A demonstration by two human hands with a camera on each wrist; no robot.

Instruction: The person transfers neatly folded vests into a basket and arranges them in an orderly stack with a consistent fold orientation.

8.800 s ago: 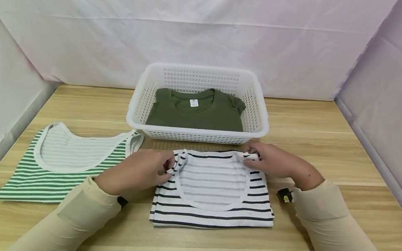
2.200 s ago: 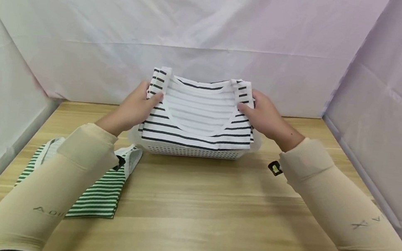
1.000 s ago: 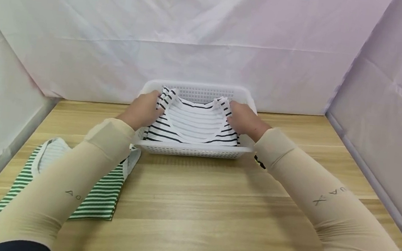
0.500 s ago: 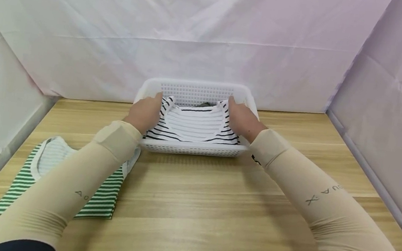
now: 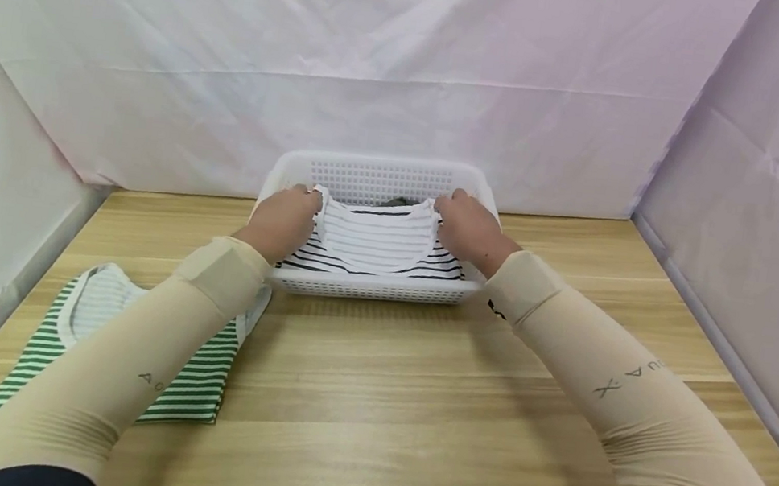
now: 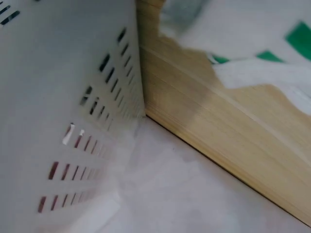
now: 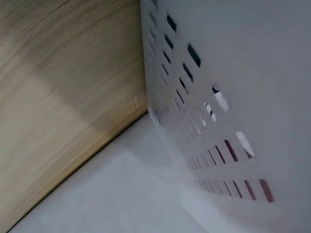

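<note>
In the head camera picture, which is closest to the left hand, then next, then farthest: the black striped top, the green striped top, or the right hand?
1. Black striped top, held by the left hand, in the basket.
2. Right hand, across the basket.
3. Green striped top, down on the table's left.

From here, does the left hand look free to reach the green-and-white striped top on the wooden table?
Probably not yet: the left hand is holding the black-and-white striped top in the white basket.

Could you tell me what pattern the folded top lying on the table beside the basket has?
The folded top has green and white stripes, clearest in the head view.
</note>
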